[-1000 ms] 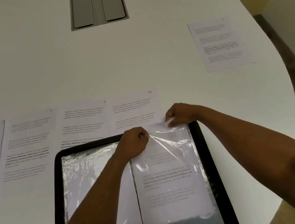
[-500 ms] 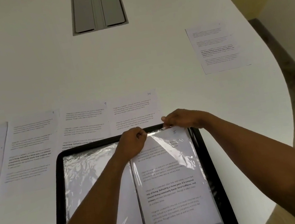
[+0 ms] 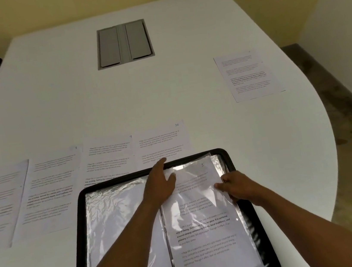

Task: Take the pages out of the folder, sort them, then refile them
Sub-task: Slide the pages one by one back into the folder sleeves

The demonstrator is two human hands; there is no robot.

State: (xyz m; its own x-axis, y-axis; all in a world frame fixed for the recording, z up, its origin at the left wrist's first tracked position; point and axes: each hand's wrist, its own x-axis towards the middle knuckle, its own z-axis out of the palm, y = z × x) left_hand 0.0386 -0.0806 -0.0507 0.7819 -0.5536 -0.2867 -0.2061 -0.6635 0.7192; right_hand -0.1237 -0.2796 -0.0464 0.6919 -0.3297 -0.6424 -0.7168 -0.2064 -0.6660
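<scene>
Lying open on the white table (image 3: 165, 94), the black-edged folder (image 3: 79, 217) shows clear plastic sleeves on both sides, seen from the head camera. Its right-hand sleeve (image 3: 248, 234) holds a printed page (image 3: 204, 231), which sits a little askew, its top right corner near the folder's far corner. The left hand (image 3: 159, 185) lies flat with straight fingers on the sleeve's top edge near the spine, fingertips reaching over the folder's far rim. The right hand (image 3: 234, 187) pinches the right edge of the sleeve and page, thumb on top, fingers curled.

Beyond the folder, a row of loose pages (image 3: 108, 156) lies side by side, the nearest ones partly tucked under the folder's far edge; handwritten numbers 9 and 10 mark two of them. One single page (image 3: 248, 75) lies well apart to the far right. A grey hatch (image 3: 124, 43) is set into the tabletop.
</scene>
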